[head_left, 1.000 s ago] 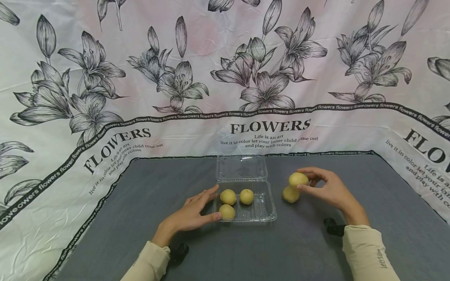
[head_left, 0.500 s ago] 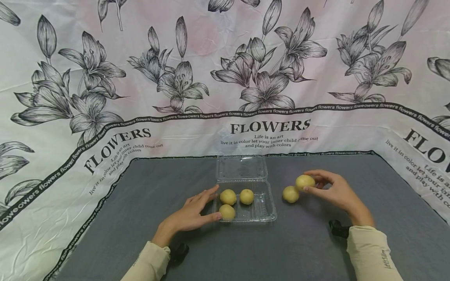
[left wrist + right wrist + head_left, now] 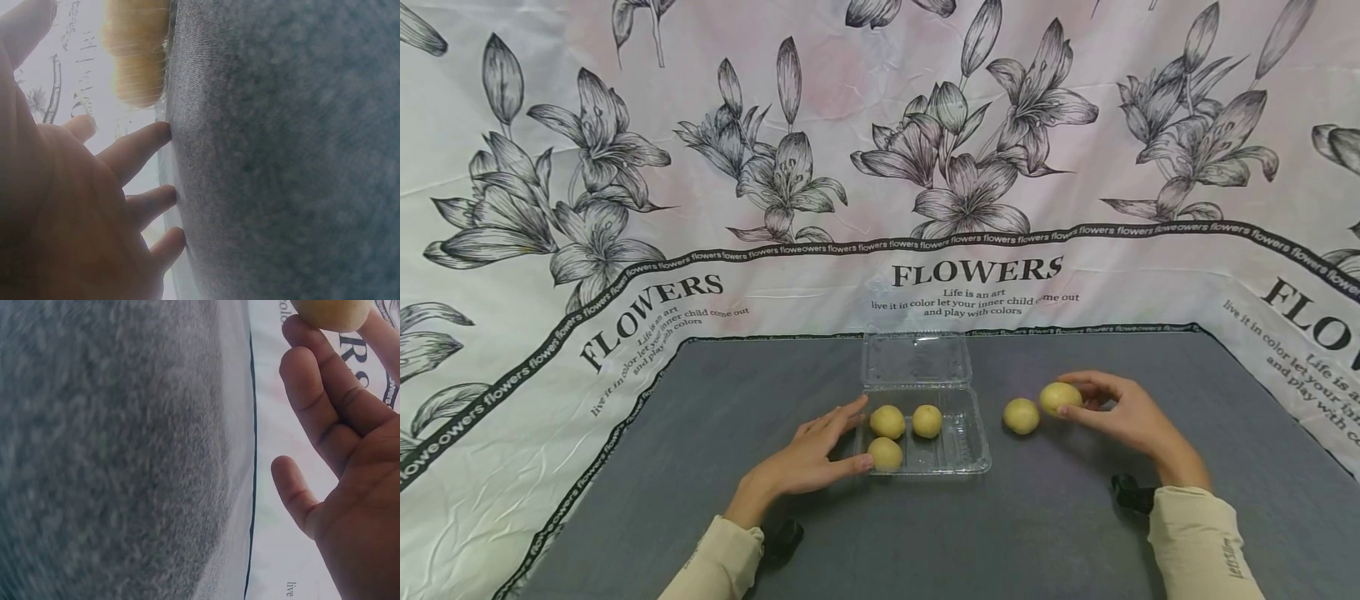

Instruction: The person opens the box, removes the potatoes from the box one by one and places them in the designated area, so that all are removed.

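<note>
In the head view my right hand (image 3: 1123,412) pinches a round yellow fruit (image 3: 1061,400) between thumb and fingertips, close over the table. The right wrist view shows the held fruit (image 3: 337,314) at the top, near the fingertips. Just left of it a second yellow fruit (image 3: 1021,416) lies on the table. A clear plastic clamshell box (image 3: 962,442) sits in the middle with its lid (image 3: 916,360) folded back. Inside are three like fruits (image 3: 887,422), grouped toward the left. My left hand (image 3: 816,454) rests against the box's left side, fingers spread, thumb at the front left corner.
A grey cloth (image 3: 1000,533) covers the table. Behind it hangs a white flower-printed curtain (image 3: 820,292), meeting the table's back edge right behind the lid. Black wrist devices (image 3: 1133,493) sit below both hands.
My right hand has moved right and a little toward me with its fruit, away from the one on the table; a gap now shows between them. My left hand and the box stay put.
</note>
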The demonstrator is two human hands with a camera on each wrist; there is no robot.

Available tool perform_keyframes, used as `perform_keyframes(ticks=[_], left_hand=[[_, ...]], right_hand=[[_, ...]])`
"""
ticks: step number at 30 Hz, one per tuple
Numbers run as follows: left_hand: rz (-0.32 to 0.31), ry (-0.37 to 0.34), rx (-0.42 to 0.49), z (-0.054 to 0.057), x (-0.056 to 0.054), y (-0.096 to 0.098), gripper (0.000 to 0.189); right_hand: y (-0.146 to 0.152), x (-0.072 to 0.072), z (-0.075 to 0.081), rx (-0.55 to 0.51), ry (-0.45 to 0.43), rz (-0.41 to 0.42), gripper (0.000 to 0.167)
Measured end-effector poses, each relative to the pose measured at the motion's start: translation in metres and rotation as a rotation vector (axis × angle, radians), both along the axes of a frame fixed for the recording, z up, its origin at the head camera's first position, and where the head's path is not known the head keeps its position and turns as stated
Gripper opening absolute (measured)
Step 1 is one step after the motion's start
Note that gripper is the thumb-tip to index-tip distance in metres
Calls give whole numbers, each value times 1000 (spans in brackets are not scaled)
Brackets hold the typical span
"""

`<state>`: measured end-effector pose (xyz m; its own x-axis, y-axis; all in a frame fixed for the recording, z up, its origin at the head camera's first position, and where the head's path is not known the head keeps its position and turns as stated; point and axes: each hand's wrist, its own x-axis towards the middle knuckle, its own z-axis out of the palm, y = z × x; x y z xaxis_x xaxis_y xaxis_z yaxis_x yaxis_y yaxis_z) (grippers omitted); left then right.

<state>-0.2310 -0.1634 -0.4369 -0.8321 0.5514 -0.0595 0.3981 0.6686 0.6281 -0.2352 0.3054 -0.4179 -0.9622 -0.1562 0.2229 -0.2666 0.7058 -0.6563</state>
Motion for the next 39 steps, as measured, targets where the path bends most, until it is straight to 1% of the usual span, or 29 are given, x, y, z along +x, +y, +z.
perform_keyframes(ticks=[12,18,22,27,34,39], left_hand=[[3,-9,1,1,1,1,88],[5,-5,1,1,1,1,87],[9,-6,-5,1,1,1,88],[6,0,-3,2,1,1,88],[4,5,-5,1,1,0,88],[0,5,-13,0,0,1,88]], right_hand=[[10,0,-5,24,-79,47,43],[8,0,-6,33,-141,80,46],[5,1,-6,14,-168,92,47],[5,0,-7,-18,-179,118,49],[6,0,-9,-41,-164,166,51],[5,1,-8,-36,-167,167,52]])
